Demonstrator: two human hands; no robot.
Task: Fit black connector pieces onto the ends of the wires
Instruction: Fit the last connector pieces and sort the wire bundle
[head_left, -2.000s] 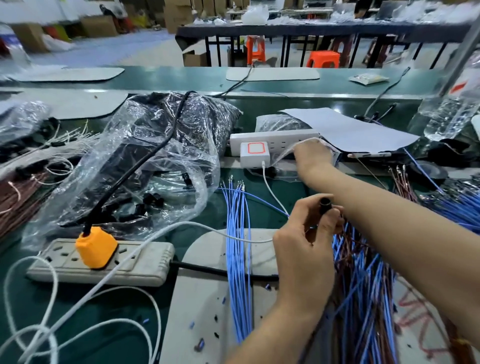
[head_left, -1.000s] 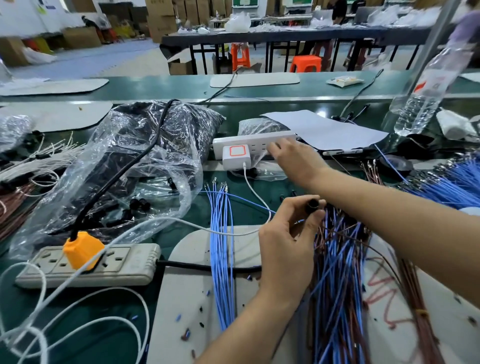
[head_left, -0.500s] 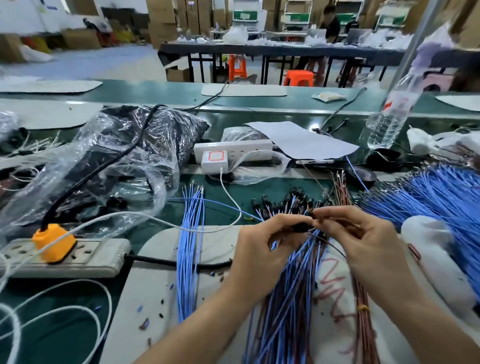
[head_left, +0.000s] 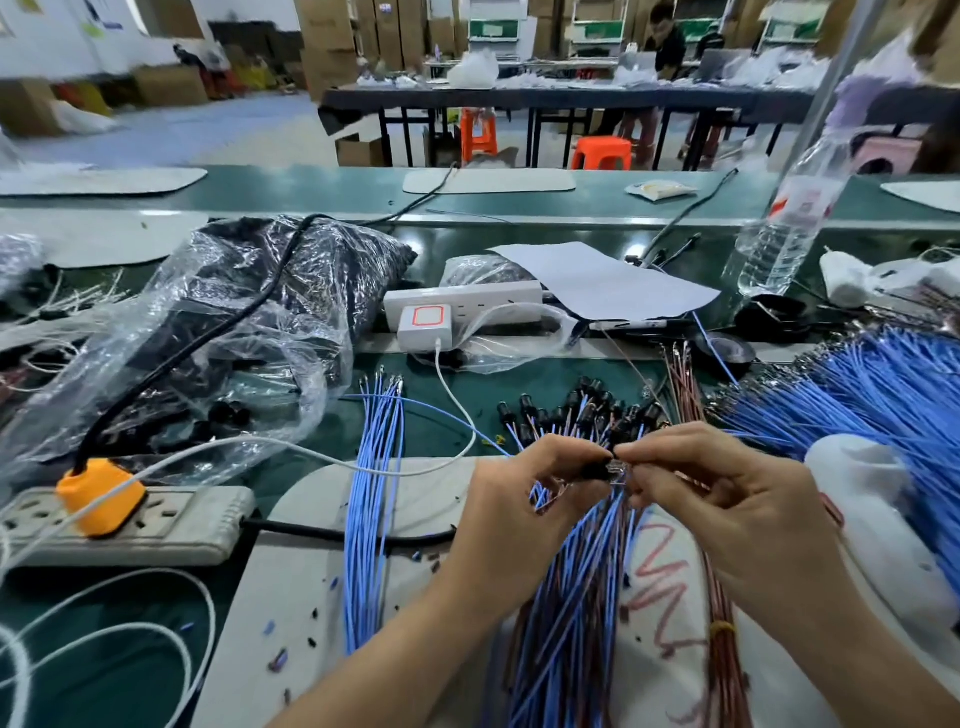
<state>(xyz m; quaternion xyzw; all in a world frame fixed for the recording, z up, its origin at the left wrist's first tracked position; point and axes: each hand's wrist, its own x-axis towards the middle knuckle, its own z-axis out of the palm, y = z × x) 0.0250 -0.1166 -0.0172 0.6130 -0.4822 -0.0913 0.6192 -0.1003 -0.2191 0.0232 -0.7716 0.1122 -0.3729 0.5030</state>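
The green workbench (head_left: 519, 376) fills the middle of the frame, with a warehouse of cartons blurred along the top. Right of centre, your left hand (head_left: 519, 499) pinches a black connector piece (head_left: 597, 470) between thumb and forefinger. Its long axis runs left to right, pointing toward your right hand (head_left: 727, 504). That hand pinches a wire end (head_left: 621, 466) right at the connector's mouth; whether the tip has entered is too small to tell. Your two sets of fingertips nearly meet above the mixed blue and brown wires (head_left: 571, 597), so I judge the coming push a short one, leftward along that axis. Fitted pieces (head_left: 582, 410) lie just above.
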